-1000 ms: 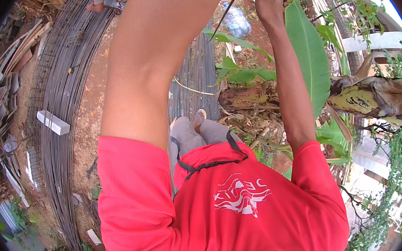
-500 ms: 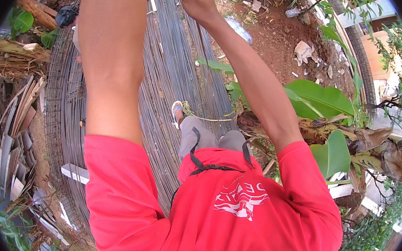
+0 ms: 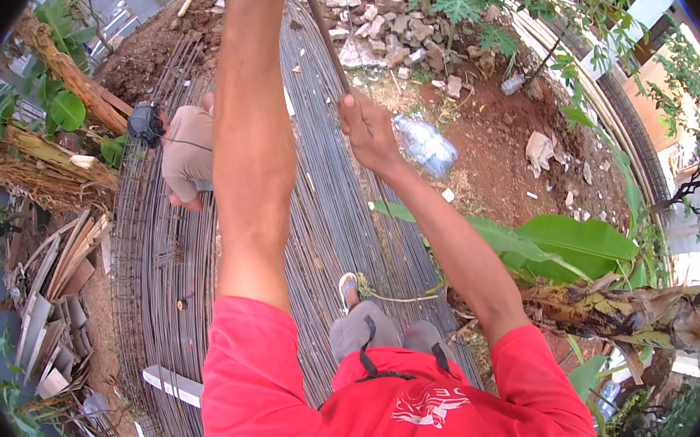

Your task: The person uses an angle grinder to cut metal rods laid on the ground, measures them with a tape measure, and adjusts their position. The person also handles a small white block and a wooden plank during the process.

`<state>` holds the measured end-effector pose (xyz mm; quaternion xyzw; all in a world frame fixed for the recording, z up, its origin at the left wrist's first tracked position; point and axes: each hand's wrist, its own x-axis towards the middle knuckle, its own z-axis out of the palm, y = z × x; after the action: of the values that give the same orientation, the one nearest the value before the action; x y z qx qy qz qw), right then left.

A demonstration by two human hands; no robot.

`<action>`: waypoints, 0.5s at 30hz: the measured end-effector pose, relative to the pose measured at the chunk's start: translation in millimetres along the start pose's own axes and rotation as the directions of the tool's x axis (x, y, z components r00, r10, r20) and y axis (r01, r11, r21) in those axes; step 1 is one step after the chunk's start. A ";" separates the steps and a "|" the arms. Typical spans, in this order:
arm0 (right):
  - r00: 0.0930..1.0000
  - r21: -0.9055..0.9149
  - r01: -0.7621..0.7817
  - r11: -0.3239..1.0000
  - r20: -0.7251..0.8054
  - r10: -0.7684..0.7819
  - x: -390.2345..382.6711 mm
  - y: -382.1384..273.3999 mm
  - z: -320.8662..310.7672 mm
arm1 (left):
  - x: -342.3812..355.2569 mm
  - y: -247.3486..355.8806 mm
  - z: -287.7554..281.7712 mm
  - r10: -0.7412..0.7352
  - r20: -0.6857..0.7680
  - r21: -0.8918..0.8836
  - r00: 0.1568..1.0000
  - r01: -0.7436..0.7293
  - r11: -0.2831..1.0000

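My right hand (image 3: 369, 132) is closed around a long, thin dark steel rod (image 3: 322, 31). Above the fist the rod slants up and leaves the picture at the top; a thin line continues below it over the bars. My left arm (image 3: 252, 118) stretches straight up past the top edge, so the left hand is out of sight. Beneath both arms lies a wide bed of long grey steel rods (image 3: 306, 248), running away from me. My sandalled foot (image 3: 347, 289) stands on them.
A co-worker (image 3: 187, 146) in beige with a dark head covering crouches at the left, beside wire mesh (image 3: 129, 240). At the right are a clear plastic bottle (image 3: 427, 145), stone rubble (image 3: 387, 29) and a banana trunk (image 3: 603, 312). A white beam (image 3: 172, 385) lies at lower left.
The view has shifted, showing more of the far ground and the crouching co-worker. My right fist sits lower in the picture, and the rod it grips is now visible.
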<state>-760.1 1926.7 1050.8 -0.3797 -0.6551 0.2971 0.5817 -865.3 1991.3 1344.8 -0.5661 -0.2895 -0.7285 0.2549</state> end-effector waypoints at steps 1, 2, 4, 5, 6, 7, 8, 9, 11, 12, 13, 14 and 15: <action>0.998 -0.004 -0.062 0.998 0.001 0.062 -1.8 -3.8 -5.3 | -3.8 3.1 -3.4 0.007 -0.047 -0.039 0.999 -0.009 0.999; 0.986 0.001 -0.169 0.986 0.007 0.169 -22.1 -19.9 -9.0 | 7.0 -2.1 3.3 -0.045 0.001 0.053 0.999 0.045 0.998; 0.997 -0.017 -0.041 0.999 -0.070 0.040 24.6 -36.0 -10.1 | 51.9 -28.4 37.5 -0.122 0.061 0.168 0.991 0.110 0.980; 0.998 -0.043 -0.037 0.998 -0.045 0.035 46.9 -41.5 -16.4 | 53.1 -34.3 44.7 -0.227 0.136 0.208 0.964 0.197 0.958; 0.996 -0.032 -0.090 0.995 0.011 0.090 43.7 -38.4 -17.0 | 54.8 -37.9 42.9 -0.369 0.234 0.288 0.900 0.298 0.910; 0.997 -0.043 -0.077 0.996 0.017 0.078 69.8 -14.5 -23.6 | 36.2 -30.5 52.8 -0.510 0.327 0.350 0.796 0.399 0.848; 0.992 -0.077 -0.117 0.990 0.027 0.120 67.8 19.9 -29.4 | 22.6 -26.3 62.2 -0.582 0.368 0.381 0.725 0.453 0.806; 0.985 -0.032 -0.141 0.990 0.098 0.143 48.1 23.2 1.2 | 7.0 -69.0 48.9 -0.498 0.226 0.320 0.837 0.419 0.850; 0.958 0.003 -0.222 0.975 0.189 0.218 38.2 25.9 34.9 | -0.2 -103.6 23.8 -0.443 0.112 0.271 0.889 0.402 0.875; 0.988 -0.063 -0.107 0.992 0.102 0.113 33.9 31.2 32.8 | -7.0 -93.9 23.2 -0.430 0.101 0.320 0.897 0.380 0.868; 0.995 -0.137 -0.055 0.989 0.077 0.066 29.0 23.5 32.4 | -9.1 -90.7 14.2 -0.484 0.149 0.308 0.863 0.424 0.851; 0.998 -0.106 -0.017 0.994 0.058 0.024 32.9 15.3 39.7 | 2.9 -90.5 6.5 -0.459 0.128 0.318 0.879 0.402 0.859; 0.999 -0.073 0.004 0.997 0.044 -0.001 32.8 13.1 50.1 | 7.7 -97.0 -0.5 -0.445 0.114 0.337 0.888 0.387 0.858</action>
<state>-808.8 1964.0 1050.1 -0.3932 -0.6786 0.2804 0.5534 -935.2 2058.7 1339.3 -0.5095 -0.5370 -0.6561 0.1468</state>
